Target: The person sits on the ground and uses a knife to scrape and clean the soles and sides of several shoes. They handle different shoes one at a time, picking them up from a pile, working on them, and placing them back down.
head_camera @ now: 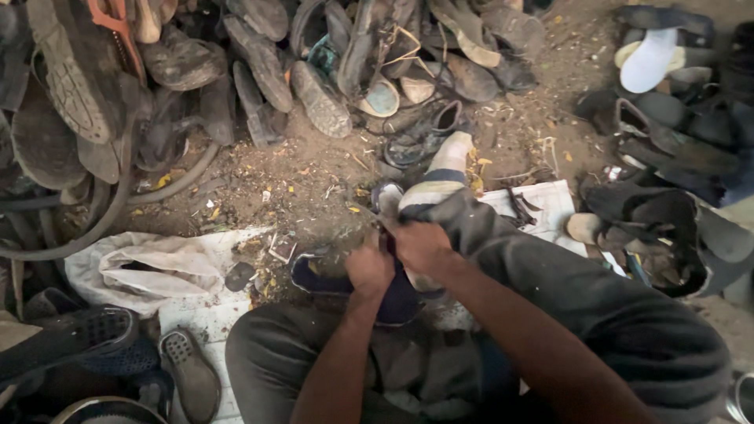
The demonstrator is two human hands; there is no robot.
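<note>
Bare forearms rise from the lower edge of the view and meet over a dark blue shoe (389,297), which rests in the person's lap above the grey trousers (259,353). Left hand (369,268): closed on the upper rim of the shoe, fingers curled together over its edge. Right hand (420,245): clenched just beside the left, touching it, fingers folded on the same rim; whether they also pinch a tool or thread cannot be told. Beyond the hands the person's raised right leg, in a dark trouser, ends in a striped sock (440,177) of white, yellow and blue, its foot set on the dirt floor (314,177). A small round dark object (387,196) lies just beside the sock. Under and beside the leg, a white woven sheet (550,206) covers part of the floor, with a small dark tool (518,208) lying on it. Toward the left edge of the floor, a crumpled pale sack (149,271) sits near the person's knee, and dark perforated sandals (75,338) and a grey sole (188,373) lie at the lower left corner. Along the far edge, a heap of worn shoes and soles (259,63) is piled, with a black rubber hose (94,228) curving below it. At the right edge, more dark shoes (667,228) are stacked, topped by a white insole (650,59) in the far right corner.
</note>
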